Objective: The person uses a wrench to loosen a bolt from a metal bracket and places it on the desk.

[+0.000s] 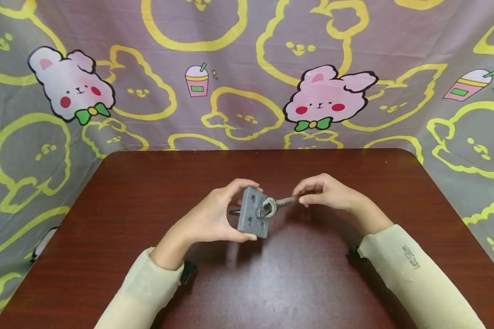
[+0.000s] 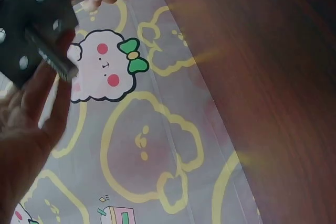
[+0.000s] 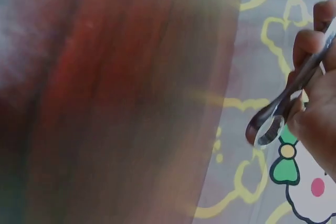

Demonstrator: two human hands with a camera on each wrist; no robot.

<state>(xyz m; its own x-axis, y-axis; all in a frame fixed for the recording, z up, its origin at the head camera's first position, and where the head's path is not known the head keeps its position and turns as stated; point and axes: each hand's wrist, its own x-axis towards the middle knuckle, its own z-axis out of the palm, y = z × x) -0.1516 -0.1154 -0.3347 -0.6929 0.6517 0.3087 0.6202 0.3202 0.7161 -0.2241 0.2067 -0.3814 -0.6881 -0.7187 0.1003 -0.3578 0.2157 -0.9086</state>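
Observation:
A grey square plate (image 1: 246,211) with several holes is gripped at its edges by my left hand (image 1: 207,217), thumb below and fingers above. Through its middle runs a bolt; the threaded shank (image 2: 52,55) sticks out behind in the left wrist view. My right hand (image 1: 333,194) pinches the handle of a metal wrench (image 1: 287,201). One end of that wrench is at the bolt head on the plate's front; how snugly it sits I cannot tell. In the right wrist view the wrench's other end (image 3: 266,128) shows a ring.
Both hands are above a dark red-brown wooden table (image 1: 304,283). Behind it and along the sides hangs a grey curtain (image 1: 247,55) with yellow outlines and cartoon rabbits. Dark wrist straps (image 1: 188,273) show at the cream sleeves.

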